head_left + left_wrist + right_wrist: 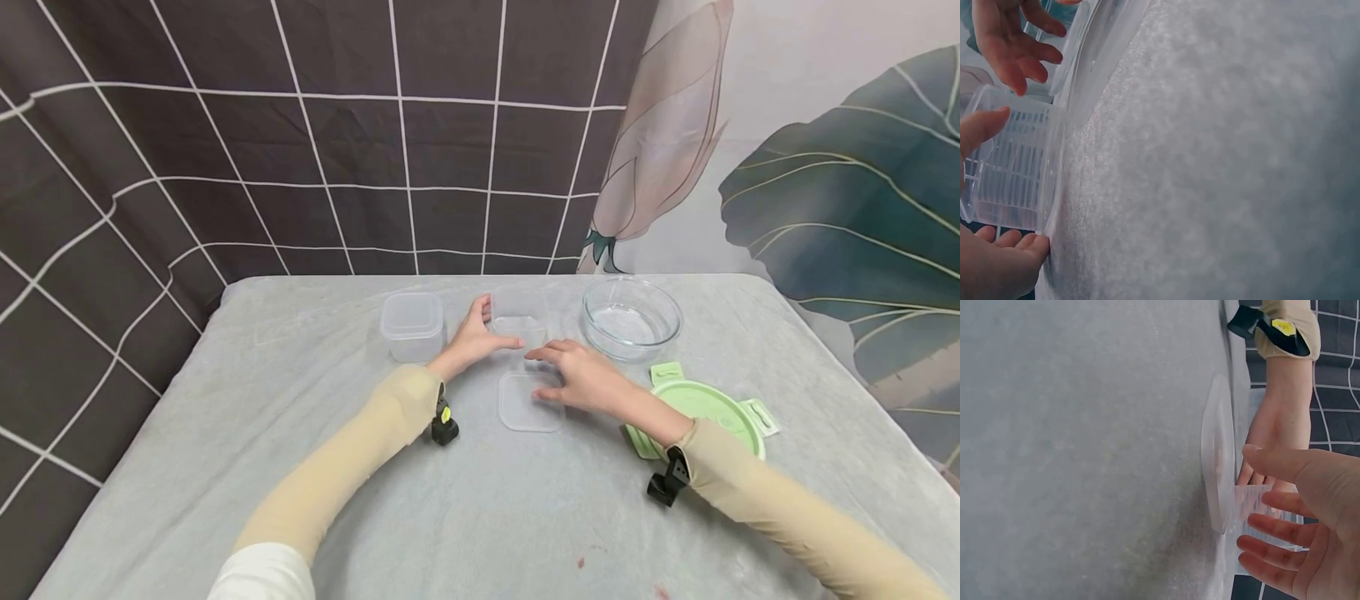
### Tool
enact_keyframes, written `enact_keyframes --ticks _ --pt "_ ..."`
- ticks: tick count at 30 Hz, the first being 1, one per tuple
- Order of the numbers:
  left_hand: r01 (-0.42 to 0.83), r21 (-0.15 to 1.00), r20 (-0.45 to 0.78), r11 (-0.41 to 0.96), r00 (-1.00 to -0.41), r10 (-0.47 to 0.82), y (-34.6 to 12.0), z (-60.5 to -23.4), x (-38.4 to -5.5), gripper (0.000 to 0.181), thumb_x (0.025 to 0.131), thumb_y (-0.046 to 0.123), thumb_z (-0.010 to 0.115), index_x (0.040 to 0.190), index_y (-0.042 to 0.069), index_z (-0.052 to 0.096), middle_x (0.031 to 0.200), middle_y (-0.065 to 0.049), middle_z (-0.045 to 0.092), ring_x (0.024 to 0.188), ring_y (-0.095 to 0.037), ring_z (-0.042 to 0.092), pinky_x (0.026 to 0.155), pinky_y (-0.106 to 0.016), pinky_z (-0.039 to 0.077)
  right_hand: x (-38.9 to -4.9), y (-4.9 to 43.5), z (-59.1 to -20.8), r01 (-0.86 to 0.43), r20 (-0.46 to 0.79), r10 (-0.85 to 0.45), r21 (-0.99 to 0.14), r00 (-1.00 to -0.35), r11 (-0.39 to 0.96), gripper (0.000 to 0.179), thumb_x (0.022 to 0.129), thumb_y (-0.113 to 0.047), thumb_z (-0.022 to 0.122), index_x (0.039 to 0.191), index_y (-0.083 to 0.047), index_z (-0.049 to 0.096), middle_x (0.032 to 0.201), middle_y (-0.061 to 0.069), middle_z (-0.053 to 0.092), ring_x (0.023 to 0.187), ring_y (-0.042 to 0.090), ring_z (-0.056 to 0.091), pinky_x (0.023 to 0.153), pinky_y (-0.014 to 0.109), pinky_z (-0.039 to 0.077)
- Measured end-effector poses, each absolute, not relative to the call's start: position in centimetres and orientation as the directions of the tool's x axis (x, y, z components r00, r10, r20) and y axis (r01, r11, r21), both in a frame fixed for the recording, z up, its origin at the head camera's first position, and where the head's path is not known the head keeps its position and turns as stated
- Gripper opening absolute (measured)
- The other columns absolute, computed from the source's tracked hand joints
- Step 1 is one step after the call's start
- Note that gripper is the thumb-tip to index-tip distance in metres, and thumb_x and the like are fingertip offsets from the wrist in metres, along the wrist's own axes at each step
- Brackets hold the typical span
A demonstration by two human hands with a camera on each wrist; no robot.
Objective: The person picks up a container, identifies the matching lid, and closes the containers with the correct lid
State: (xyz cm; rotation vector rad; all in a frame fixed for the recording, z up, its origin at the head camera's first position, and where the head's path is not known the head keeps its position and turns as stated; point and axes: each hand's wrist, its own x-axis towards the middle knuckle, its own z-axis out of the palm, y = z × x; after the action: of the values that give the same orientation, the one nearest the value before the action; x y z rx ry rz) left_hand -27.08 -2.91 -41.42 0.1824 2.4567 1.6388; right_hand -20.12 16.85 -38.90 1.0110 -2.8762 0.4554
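My left hand (474, 337) is beside a clear square plastic container (519, 310). Its fingers lie along the container's left side and its thumb stretches across the front. The left wrist view shows the same container (1016, 165) with ribbed reflections, the fingertips (1038, 245) right at its wall. My right hand (581, 377) hovers with spread, slightly bent fingers over a clear square lid (525, 412), holding nothing. In the right wrist view this lid (1215, 456) lies on the cloth, and the right fingers (1279, 530) overlap the container.
Left of the left hand stands a lidded square plastic container (412, 321). A round glass bowl (632, 321) sits at the back right. Beneath the right forearm lies a green round lid (708, 404) with side clips. Grey cloth (450, 517) covers the table.
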Motion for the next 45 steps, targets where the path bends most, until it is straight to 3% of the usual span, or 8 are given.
enact_keyframes --ticks 18,37,45 --pt "0.047 0.953 -0.032 0.298 -0.966 0.255 -2.9 -41.8 -27.6 0.102 0.07 0.012 0.084 0.149 0.008 0.022 0.15 -0.017 0.034 0.139 -0.031 0.036 0.116 -0.039 0.033 -20.5 16.7 -38.7 -0.592 0.079 -0.618 -0.407 -0.782 0.696 0.05 0.077 -0.025 0.079 0.121 -0.006 0.064 0.107 0.008 0.07 0.1 0.022 0.065 0.088 0.039 0.054" --pt "0.07 0.954 -0.002 0.291 -0.97 0.243 -3.8 -42.1 -27.5 0.102 0.066 0.012 0.087 0.146 0.006 0.025 0.144 -0.015 0.04 0.133 -0.031 0.041 0.114 -0.038 0.037 -20.7 16.7 -38.9 -0.594 0.064 -0.629 -0.414 -0.775 0.69 0.05 0.075 -0.022 0.081 0.119 -0.005 0.065 0.105 0.007 0.07 0.099 0.021 0.064 0.089 0.039 0.052" --pt "0.074 0.962 -0.006 0.263 -0.956 0.292 -4.3 -41.7 -27.2 0.1 0.069 0.008 0.085 0.147 0.006 0.022 0.147 -0.014 0.037 0.136 -0.03 0.038 0.117 -0.036 0.033 -20.8 16.8 -39.0 -0.591 0.031 -0.636 -0.408 -0.771 0.696 0.054 0.073 -0.023 0.083 0.121 -0.004 0.064 0.109 0.008 0.069 0.103 0.023 0.063 0.093 0.042 0.05"
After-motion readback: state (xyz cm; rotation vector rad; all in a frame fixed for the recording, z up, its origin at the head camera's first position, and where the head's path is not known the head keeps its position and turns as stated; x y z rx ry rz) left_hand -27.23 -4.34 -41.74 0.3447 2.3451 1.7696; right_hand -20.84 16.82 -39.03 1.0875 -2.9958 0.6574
